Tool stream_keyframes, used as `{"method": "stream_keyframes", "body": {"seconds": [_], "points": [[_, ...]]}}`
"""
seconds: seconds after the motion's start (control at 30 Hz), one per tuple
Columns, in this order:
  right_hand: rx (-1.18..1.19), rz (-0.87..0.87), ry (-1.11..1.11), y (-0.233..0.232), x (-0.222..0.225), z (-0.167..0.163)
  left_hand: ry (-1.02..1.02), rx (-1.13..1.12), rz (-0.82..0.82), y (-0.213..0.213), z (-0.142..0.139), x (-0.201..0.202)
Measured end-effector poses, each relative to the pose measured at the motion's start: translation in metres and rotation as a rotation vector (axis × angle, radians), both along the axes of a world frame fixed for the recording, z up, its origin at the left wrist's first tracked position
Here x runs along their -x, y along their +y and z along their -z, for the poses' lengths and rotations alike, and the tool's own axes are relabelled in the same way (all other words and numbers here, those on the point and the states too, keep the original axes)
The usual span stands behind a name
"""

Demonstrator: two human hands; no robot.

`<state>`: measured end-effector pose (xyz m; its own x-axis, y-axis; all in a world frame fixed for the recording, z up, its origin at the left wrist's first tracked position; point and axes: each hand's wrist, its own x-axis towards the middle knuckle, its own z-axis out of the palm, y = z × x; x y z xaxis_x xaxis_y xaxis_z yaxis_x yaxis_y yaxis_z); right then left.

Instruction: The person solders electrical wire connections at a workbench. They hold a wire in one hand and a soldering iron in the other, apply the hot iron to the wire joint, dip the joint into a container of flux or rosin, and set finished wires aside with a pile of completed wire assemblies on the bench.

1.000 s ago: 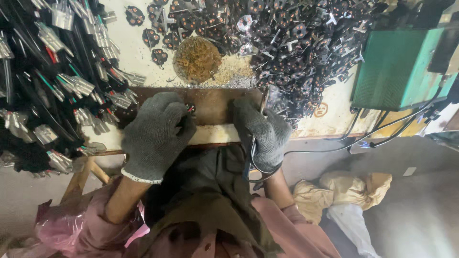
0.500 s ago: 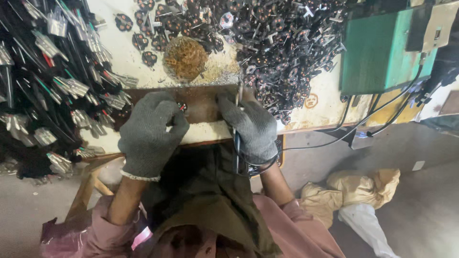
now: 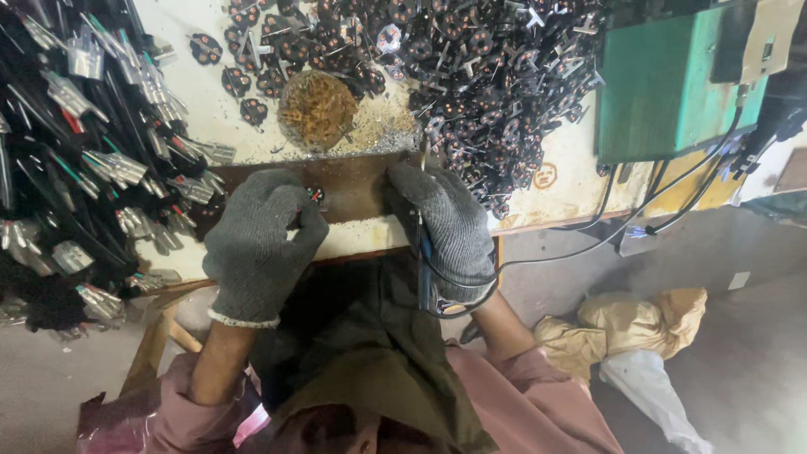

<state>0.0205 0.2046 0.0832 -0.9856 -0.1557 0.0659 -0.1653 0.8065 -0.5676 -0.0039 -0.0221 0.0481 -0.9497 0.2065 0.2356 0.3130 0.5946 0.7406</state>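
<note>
bench: pale worktop (image 3: 538,181), scuffed and littered with metal shavings, seen from above; grey floor below.
board: dark brown board (image 3: 357,189) lies across the near edge of the worktop, both hands on it.
left hand (image 3: 256,244): grey knit glove, fingers curled shut, pinching a small black part with red and green bits (image 3: 315,194) against the board.
right hand (image 3: 450,227): grey knit glove, closed around a thin blue-handled tool (image 3: 423,261), tip up at the board's far edge; black cable loops from its wrist.
parts pile: heap of small black round parts (image 3: 471,76) behind and right of the board.
cables: black leads with silver terminals (image 3: 84,151) massed on the left.
scrap: round clump of copper wire (image 3: 318,109) just beyond the board.
box: green rectangular unit (image 3: 672,84) at right, cables hanging from it.
mark: small orange round stamp (image 3: 546,176) on the worktop, right of the hand.
floor: tan and white bags (image 3: 639,328) lower right.
</note>
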Motion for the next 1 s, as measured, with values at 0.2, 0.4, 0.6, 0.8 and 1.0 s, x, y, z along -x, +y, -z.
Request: {"method": "stream_keyframes", "body": {"seconds": [0.2,0.4,0.6,0.8,1.0], "points": [[-0.27,-0.165,-0.033,-0.017,-0.006,-0.009,-0.107,0.071,-0.038,0.002,-0.008,0.001],[0.443,0.234,-0.174,-0.001,-0.005,0.006,-0.138,0.181,0.133,0.024,-0.016,0.004],[0.083,0.258,0.092,0.0,-0.028,0.049,-0.197,0.146,0.16,0.029,-0.004,-0.002],[0.757,0.356,-0.395,-0.027,-0.012,0.031,-0.035,0.183,0.071,0.015,-0.007,-0.022],[0.174,0.344,-0.32,-0.021,0.004,0.008,-0.227,0.408,0.028,-0.013,-0.043,-0.035]]}}
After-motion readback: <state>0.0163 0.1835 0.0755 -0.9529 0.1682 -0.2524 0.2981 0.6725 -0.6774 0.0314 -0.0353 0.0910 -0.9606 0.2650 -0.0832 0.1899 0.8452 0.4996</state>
